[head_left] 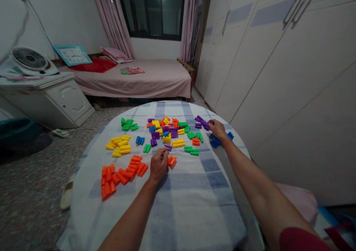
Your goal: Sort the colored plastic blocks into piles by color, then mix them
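Observation:
My left hand [159, 164] is over the middle of the table, its fingers closed on a purple piece [168, 147], with an orange piece [172, 161] just right of it. At the right my right hand [217, 128] has its fingertips pinched at the purple group [202, 122]; whether a piece is between them is hidden. Blue pieces [215, 141] lie below that hand. A mixed pile [167, 128] of coloured pieces fills the centre. Separate groups of green [128, 125], yellow [119, 145] and orange pieces [122, 175] lie on the left.
A checked cloth covers the round table [189, 206]. Beyond it stands a bed [161, 80] under a window. At the left is a white cabinet [66, 102] with a fan [30, 60]; a tall wardrobe [278, 76] rises at the right.

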Action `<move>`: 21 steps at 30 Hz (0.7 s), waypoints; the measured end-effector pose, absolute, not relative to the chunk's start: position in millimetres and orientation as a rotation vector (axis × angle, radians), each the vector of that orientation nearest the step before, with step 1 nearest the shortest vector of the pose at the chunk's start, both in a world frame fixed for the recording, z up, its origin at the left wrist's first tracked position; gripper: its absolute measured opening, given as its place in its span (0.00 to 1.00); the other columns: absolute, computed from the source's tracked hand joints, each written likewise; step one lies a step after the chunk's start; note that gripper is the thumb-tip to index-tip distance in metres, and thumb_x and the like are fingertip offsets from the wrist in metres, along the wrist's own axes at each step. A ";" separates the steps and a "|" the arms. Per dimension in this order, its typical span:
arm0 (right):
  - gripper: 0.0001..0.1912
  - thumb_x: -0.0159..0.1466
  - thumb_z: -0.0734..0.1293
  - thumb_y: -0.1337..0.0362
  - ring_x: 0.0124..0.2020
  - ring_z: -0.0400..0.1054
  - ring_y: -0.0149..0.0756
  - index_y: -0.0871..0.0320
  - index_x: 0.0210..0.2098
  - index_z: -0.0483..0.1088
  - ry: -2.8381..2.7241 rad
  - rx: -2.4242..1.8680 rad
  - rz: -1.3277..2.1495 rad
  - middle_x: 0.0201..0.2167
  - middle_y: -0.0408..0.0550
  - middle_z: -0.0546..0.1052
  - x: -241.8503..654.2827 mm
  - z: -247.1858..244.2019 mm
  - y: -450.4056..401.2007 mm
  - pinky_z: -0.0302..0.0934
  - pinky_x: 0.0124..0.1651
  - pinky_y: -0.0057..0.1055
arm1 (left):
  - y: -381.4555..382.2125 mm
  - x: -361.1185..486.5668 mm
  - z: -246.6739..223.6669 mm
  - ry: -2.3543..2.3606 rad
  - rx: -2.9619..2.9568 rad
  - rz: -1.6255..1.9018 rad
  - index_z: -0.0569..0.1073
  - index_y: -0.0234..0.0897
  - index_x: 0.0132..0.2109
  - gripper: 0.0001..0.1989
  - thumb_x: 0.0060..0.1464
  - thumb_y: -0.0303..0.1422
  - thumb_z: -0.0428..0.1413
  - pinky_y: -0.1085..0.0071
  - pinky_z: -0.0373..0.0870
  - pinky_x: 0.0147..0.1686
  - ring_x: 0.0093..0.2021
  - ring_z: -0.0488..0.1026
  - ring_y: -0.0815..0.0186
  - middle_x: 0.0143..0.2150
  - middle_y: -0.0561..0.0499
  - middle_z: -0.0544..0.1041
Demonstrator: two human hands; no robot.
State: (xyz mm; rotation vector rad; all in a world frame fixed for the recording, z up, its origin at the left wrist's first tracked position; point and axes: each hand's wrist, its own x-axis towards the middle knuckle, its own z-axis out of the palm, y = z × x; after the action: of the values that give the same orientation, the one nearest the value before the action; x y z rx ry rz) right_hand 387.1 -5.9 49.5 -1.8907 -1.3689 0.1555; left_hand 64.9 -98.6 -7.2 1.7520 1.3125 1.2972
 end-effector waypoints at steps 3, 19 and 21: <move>0.18 0.56 0.63 0.71 0.42 0.70 0.39 0.61 0.45 0.74 -1.409 -1.866 0.064 0.44 0.54 0.76 382.0 46.1 -7.9 0.61 0.47 0.34 | -95.5 63.0 -8.3 1.299 1.724 1.229 0.76 0.37 0.40 0.14 0.58 0.37 0.48 0.66 0.69 0.40 0.37 0.74 0.62 0.35 0.47 0.77; 0.13 0.64 0.62 0.61 0.41 0.66 0.40 0.59 0.46 0.70 -1.907 -1.931 -0.132 0.43 0.54 0.71 311.4 -1.9 -75.0 0.59 0.37 0.31 | -91.1 67.4 -8.2 1.408 1.753 1.101 0.77 0.36 0.41 0.13 0.57 0.32 0.49 0.69 0.68 0.40 0.38 0.74 0.65 0.38 0.49 0.79; 0.14 0.64 0.61 0.59 0.40 0.67 0.41 0.59 0.45 0.70 -1.860 -1.880 -0.154 0.42 0.54 0.71 313.0 -2.9 -76.3 0.60 0.36 0.32 | -91.3 68.0 -7.9 1.417 1.758 1.102 0.77 0.36 0.41 0.12 0.57 0.31 0.49 0.70 0.68 0.39 0.37 0.74 0.66 0.37 0.49 0.79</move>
State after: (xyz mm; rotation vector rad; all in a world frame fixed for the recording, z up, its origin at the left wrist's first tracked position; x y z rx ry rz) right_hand 313.0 -76.3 -2.9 -1.8802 -1.8604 -0.1538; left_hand 68.0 -91.3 -7.9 1.7582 1.4175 1.1021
